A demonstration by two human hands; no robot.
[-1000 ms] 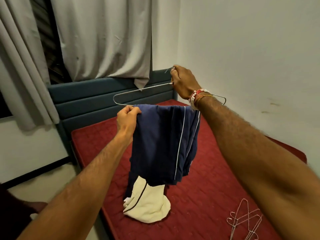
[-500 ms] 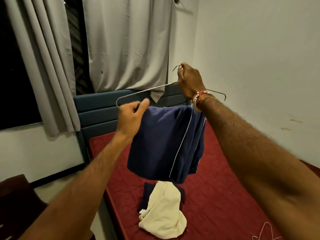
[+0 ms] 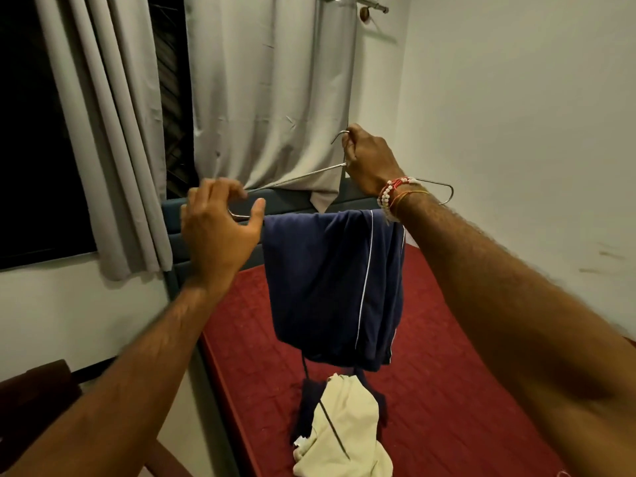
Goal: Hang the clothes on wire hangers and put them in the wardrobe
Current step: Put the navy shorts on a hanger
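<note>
A navy garment with thin white piping (image 3: pixel 330 287) hangs folded over the bottom bar of a wire hanger (image 3: pixel 303 175). My right hand (image 3: pixel 370 163) grips the hanger at the neck just below its hook, holding it up in the air above the bed. Left of the garment, my left hand (image 3: pixel 220 232) is off the fabric, its fingers loosely spread in front of the hanger's left end, holding nothing. Below, a cream cloth (image 3: pixel 344 428) lies on a dark garment (image 3: pixel 306 407) on the red mattress (image 3: pixel 447 373).
A blue padded headboard (image 3: pixel 292 201) stands behind the hanger, with grey curtains (image 3: pixel 268 91) and a dark window (image 3: pixel 31 132) above it. The white wall (image 3: pixel 516 115) runs along the right of the bed. A dark wooden piece of furniture (image 3: pixel 34 383) sits at the lower left.
My left hand has let go of the navy garment and drawn back to the left, fingers opening. The hanger with the garment has been raised, and my view has tilted up.
</note>
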